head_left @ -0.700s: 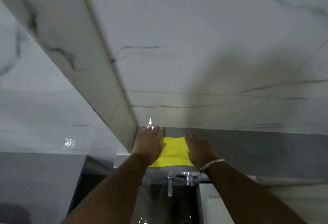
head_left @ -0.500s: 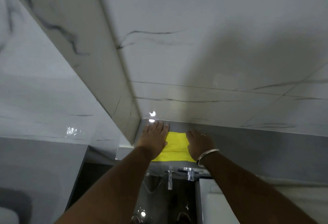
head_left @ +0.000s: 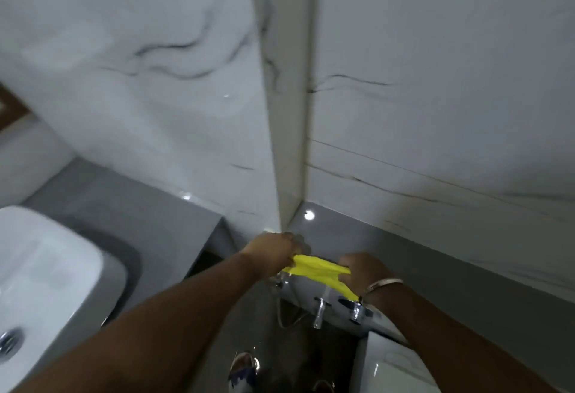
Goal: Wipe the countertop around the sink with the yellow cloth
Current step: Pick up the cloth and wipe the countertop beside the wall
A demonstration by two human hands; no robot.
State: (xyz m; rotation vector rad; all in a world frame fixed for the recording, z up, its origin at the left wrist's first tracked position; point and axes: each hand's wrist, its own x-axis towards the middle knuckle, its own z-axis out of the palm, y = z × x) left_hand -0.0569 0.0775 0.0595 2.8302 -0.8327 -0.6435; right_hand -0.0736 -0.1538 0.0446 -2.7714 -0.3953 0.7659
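The yellow cloth [head_left: 317,271] is stretched and bunched in the air between my two hands, just above the front edge of a grey ledge [head_left: 357,237]. My left hand [head_left: 273,252] grips its left end in a closed fist. My right hand [head_left: 357,266], with a metal bangle on the wrist, grips the right end, and a corner of cloth hangs below it. A white sink [head_left: 46,274] sits on a grey countertop [head_left: 140,221] at the far left, apart from both hands.
Marble-patterned wall tiles [head_left: 435,81] rise behind the ledge, with a protruding corner column [head_left: 289,143] next to my left hand. Chrome tap fittings [head_left: 320,311] and a hose sit below the ledge. A white fixture [head_left: 392,367] is at the lower right. Feet show on the dark floor.
Both hands lay flat on the spread cloth on the ledge; now they have closed on it and lifted it, bunched. The view has swung left, bringing the sink into sight.
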